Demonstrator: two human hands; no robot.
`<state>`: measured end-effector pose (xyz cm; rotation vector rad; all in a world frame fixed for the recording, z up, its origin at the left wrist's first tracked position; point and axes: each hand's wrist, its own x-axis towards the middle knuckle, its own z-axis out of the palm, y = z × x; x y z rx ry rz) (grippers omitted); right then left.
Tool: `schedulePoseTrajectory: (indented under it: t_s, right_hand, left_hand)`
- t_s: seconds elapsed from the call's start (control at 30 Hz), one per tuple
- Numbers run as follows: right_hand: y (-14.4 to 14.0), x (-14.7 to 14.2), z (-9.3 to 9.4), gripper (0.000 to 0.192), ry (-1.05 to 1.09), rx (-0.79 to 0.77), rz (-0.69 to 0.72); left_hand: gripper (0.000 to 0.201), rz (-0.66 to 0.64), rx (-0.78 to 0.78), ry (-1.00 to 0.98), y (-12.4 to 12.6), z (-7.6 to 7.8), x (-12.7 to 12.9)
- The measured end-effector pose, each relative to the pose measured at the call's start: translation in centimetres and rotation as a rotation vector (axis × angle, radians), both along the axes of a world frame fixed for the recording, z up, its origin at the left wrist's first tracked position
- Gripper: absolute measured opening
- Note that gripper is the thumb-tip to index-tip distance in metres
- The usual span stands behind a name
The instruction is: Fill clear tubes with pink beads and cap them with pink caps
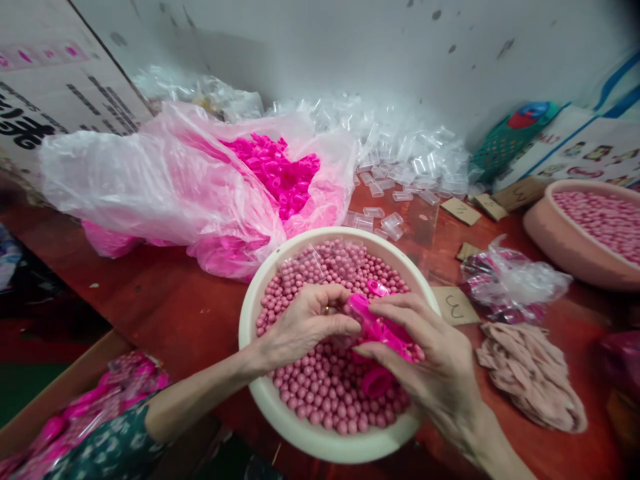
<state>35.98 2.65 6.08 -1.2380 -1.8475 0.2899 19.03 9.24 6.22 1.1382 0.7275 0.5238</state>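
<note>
Pink beads (pixel 320 393) fill a cream plastic basin (pixel 300 433) on a red counter (pixel 175 300), where a person's two bare hands meet over the heap. The right hand (pixel 430 360) has its grip closed on a bunch of bright pink plastic caps (pixel 380 330), thumb below and fingers curled over them, with one cap jutting out toward the other hand. The left hand (pixel 305 320) has thumb and fingertips pinched together at the tip of that jutting cap; what, if anything, sits between them cannot be made out. The caps lie in the right hand's grip, just above the beads near the basin's middle, and another loose cap (pixel 376 382) rests on the beads beneath the right hand. Behind the basin, a translucent pink bag (pixel 165 180) spills open with more bright pink caps, and clear plastic tubes (pixel 400 160) are heaped against the wall. To the right sit a numbered cardboard tag (pixel 455 307), a crumpled bag (pixel 515 280), a pile of beige pieces (pixel 530 373) and a second, pinkish basin (pixel 560 240) of beads.
</note>
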Motion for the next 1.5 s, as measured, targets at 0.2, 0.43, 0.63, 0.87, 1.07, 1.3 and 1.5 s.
schedulePoseTrajectory:
  t_s: [0.2, 0.43, 0.63, 0.87, 1.07, 1.3, 1.5]
  right_hand:
    - [0.2, -0.6, -1.3, 0.062, -0.146, -0.036, -0.064]
    - [0.3, -1.9, -1.5, 0.054, -0.141, 0.151, -0.105]
    - [0.2, -2.4, -2.5, 0.056, -0.241, 0.355, -0.138]
    - [-0.2, -2.9, -2.6, 0.058, -0.2, 0.339, -0.13]
    - [-0.9, -1.0, -1.4, 0.057, 0.443, -0.244, -0.135]
    - [-0.2, 0.0, 0.2, 0.017, 0.474, -0.194, -0.191]
    - [0.6, -1.8, -1.0, 0.066, -0.274, 0.055, -0.046]
  left_hand:
    - [0.038, 0.058, -0.072, -0.036, -0.3, 0.0, 0.3]
    - [0.026, 0.143, -0.076, -0.143, -1.0, 0.0, 0.5]
    - [0.021, 0.132, -0.042, -0.114, -1.3, -0.1, 0.3]
    - [0.021, 0.132, -0.014, -0.121, -1.2, -0.2, 0.2]
    - [0.037, 0.162, -0.057, -0.147, -1.2, -0.1, 0.0]
    - [0.036, 0.138, 0.068, -0.087, -1.9, 0.0, 0.1]
    - [0.041, 0.188, 0.099, -0.112, -2.1, -0.3, -0.2]
